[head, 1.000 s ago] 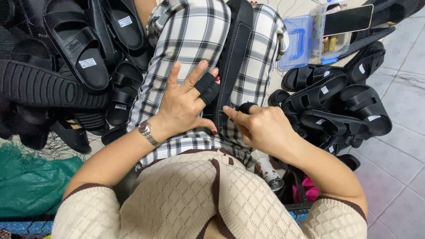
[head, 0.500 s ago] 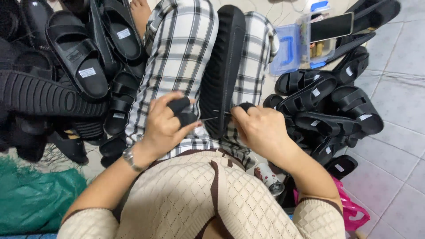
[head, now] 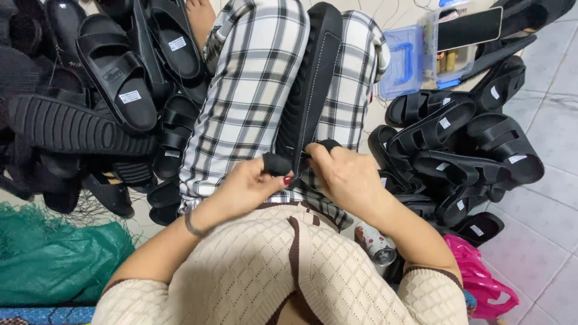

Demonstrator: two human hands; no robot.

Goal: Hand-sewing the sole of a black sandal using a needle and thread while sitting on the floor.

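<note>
Pale floor tiles [head: 545, 180] spread under us, and we sit among heaps of black sandals. Our legs in checked trousers [head: 253, 90] stretch away from us, and a long black sandal sole [head: 313, 78] lies on its edge in the gap between them, running from near our hands to the far end of our knees.

Our left hand [head: 247, 186] sits just left of the near end of the sole, fingers curled together and pinching a small black strap piece [head: 276, 164] between thumb and fingertips; a red nail shows at the thumb. Our right hand [head: 343, 174] is just right of the sole's near end, its fingers bent and closed on another black strap end [head: 328, 144] that touches the sole's edge. The two hands are close together, with only the sole's near end between them.

To the left lies a pile of black sandals [head: 114, 84], some with white labels, and near it a green net [head: 54, 259]. To the right is a second pile of sandals [head: 463, 150]. Far right stands a clear blue plastic box [head: 415, 60] with a dark phone [head: 469, 27] resting on it. Near right, a pink bag [head: 481, 277] lies on the floor by our elbow, and a small printed cup [head: 376, 244] sits beside our hip.
</note>
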